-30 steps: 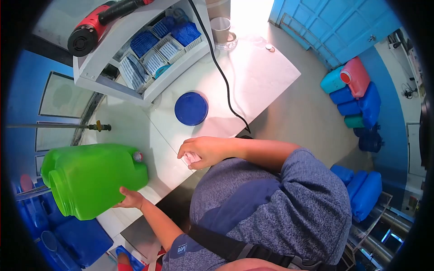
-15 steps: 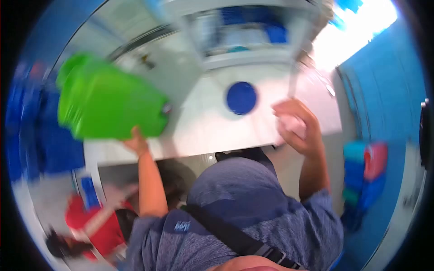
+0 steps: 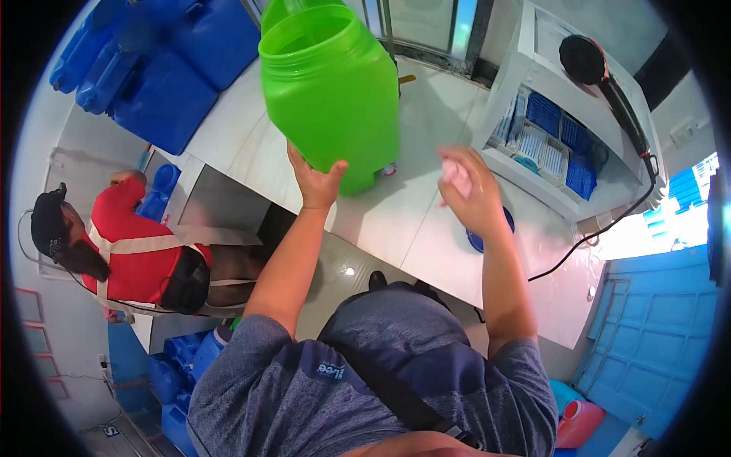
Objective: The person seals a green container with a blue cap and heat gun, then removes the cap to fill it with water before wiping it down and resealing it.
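Observation:
A large green container [image 3: 335, 99] stands upright on the white counter [image 3: 373, 228], its wide round mouth uncapped. Against its lower side rests my left hand [image 3: 316, 179], thumb and fingers spread around the surface. Over the counter to the right, my right hand [image 3: 472, 194] is curled around a crumpled pink cloth [image 3: 457, 179]. Beneath my right forearm lies a round blue lid [image 3: 476, 240], partly hidden by the arm.
Blue containers [image 3: 167, 99] stand at the upper left. A person in red [image 3: 145, 244] is at the left. A white cabinet [image 3: 533, 171] holds blue baskets, with a black heat gun or dryer [image 3: 620, 99] on top. Its cord crosses the counter.
The view has swung left and sharpened. The green container, tilted and blurred before, now stands more upright, my left hand still against it. The blue lid is now partly behind my right forearm.

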`<action>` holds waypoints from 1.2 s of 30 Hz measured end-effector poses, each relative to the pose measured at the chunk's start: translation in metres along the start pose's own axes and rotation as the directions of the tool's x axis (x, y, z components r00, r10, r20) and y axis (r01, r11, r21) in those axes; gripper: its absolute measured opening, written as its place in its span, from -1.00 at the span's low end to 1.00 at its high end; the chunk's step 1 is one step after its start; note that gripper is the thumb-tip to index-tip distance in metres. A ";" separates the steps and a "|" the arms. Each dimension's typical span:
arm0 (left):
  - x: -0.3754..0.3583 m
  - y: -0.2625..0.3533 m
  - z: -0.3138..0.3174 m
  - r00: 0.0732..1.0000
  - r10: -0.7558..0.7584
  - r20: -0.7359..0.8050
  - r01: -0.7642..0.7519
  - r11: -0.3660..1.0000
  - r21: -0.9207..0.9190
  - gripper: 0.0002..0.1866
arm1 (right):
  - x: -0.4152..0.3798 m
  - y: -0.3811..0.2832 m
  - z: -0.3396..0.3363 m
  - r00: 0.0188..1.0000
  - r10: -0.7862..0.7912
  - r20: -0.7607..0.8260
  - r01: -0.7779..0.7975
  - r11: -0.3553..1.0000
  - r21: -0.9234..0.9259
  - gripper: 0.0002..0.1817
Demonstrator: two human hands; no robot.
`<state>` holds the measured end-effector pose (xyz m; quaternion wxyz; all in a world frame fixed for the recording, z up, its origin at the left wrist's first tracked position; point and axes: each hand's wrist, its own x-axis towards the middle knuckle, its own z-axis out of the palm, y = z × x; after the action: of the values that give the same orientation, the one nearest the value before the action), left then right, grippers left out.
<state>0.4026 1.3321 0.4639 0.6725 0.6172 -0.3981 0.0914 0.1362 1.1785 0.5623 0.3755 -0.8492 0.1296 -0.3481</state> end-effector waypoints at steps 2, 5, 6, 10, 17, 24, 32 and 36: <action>0.001 -0.006 -0.004 0.999 0.047 0.029 -0.050 0.992 0.115 0.20 | 0.033 0.016 0.017 0.959 0.274 0.079 -0.285 0.915 0.285 -0.49; 0.002 -0.012 -0.010 0.988 0.152 0.039 -0.157 0.939 0.305 0.20 | 0.074 0.070 0.051 0.948 0.310 0.072 -0.316 0.891 0.327 -0.42; 0.004 -0.013 -0.011 0.988 0.155 0.018 -0.152 0.936 0.318 0.20 | 0.085 0.078 0.059 0.952 0.292 0.089 -0.305 0.894 0.327 -0.42; 0.013 -0.016 -0.014 0.988 0.141 0.056 -0.151 0.924 0.352 0.29 | 0.120 0.152 0.099 0.919 0.375 0.121 -0.392 0.902 0.182 -0.25; 0.021 -0.023 -0.015 0.986 0.151 0.077 -0.169 0.908 0.384 0.39 | 0.159 0.160 0.110 0.920 0.391 0.010 -0.390 0.915 0.104 -0.10; 0.021 -0.018 -0.015 0.989 0.135 0.053 -0.145 0.934 0.327 0.39 | 0.194 0.227 0.133 0.998 0.045 0.051 -0.034 0.977 -0.209 -0.26; 0.020 -0.026 -0.012 0.978 0.202 0.053 -0.206 0.901 0.382 0.26 | 0.199 0.227 0.129 1.000 -0.006 0.002 0.006 0.963 -0.268 -0.40; 0.012 -0.035 -0.009 0.991 0.122 0.049 -0.131 0.957 0.258 0.16 | 0.199 0.183 0.119 0.996 0.048 0.078 -0.029 0.971 -0.236 -0.54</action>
<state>0.4361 1.3284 0.4462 0.5716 0.6750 -0.4323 0.1756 0.3703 1.0226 0.4706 0.2843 -0.8986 0.1704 -0.2875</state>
